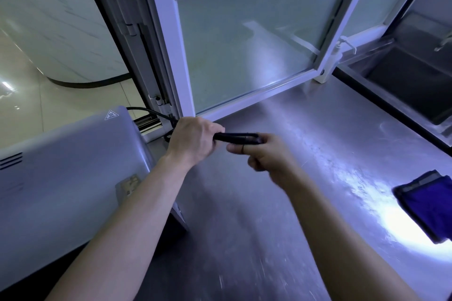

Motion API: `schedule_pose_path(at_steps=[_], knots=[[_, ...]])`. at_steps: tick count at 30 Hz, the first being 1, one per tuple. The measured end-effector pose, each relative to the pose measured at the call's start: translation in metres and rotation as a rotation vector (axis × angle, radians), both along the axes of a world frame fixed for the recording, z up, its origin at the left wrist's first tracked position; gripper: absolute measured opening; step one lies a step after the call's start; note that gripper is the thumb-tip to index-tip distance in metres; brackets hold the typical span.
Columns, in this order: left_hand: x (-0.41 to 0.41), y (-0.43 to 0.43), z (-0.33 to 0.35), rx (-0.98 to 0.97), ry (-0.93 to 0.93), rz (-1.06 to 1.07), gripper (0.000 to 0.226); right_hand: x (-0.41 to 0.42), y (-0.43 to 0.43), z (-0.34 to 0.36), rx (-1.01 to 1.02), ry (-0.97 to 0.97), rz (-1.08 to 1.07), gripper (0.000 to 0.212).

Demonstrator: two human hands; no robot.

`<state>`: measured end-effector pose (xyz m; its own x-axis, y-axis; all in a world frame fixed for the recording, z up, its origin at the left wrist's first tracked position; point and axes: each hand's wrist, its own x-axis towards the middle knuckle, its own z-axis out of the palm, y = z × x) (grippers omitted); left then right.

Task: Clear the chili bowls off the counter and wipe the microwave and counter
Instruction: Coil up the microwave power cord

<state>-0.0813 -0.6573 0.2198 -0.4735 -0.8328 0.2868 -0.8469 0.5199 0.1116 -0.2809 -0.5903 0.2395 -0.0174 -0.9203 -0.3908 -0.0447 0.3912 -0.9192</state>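
While clamping black cord [237, 138] w/ both hands, long axis 9-to-3: left hand [195, 139] curled round 9 o'clock end, right hand [264, 159] pinching 3 o'clock end. At 8 o'clock, microwave [61, 166], nearer left; at 4 o'clock, cloth [430, 205] on counter [318, 142], nearer right. Counted: 1 microwave, 1 cloth, 0 bowls visible.

Microwave [61, 178] left on counter [305, 154], cloth [428, 205] right, window [247, 39] behind
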Motion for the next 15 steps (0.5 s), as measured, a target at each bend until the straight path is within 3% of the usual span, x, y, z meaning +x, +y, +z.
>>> schedule_pose_path(at_steps=[2, 4, 6, 8, 9, 12, 15], knots=[[0.002, 0.000, 0.000, 0.030, 0.015, -0.030, 0.030, 0.021, 0.009, -0.024, -0.063, 0.076, -0.122, 0.033], [0.004, 0.000, 0.001, 0.028, 0.053, -0.047, 0.032, 0.035, 0.013, -0.036, -0.121, 0.060, -0.230, 0.023], [0.003, 0.002, 0.002, 0.022, 0.122, -0.042, 0.026, 0.040, 0.009, -0.038, -0.019, -0.208, -0.352, 0.020], [0.004, 0.001, 0.002, 0.005, 0.243, 0.003, 0.033, 0.045, 0.006, -0.044, 0.200, -0.625, -0.413, 0.023], [0.006, 0.001, 0.003, -0.001, 0.265, 0.023, 0.036, 0.043, 0.008, -0.049, 0.270, -0.723, -0.441, 0.022], [0.006, -0.001, -0.001, -0.010, 0.100, 0.001, 0.031, 0.027, 0.020, -0.057, 0.223, -0.599, -0.457, 0.012], [0.004, -0.004, -0.006, 0.019, -0.005, -0.007, 0.031, 0.002, 0.022, -0.033, 0.125, -0.385, -0.317, 0.044]])
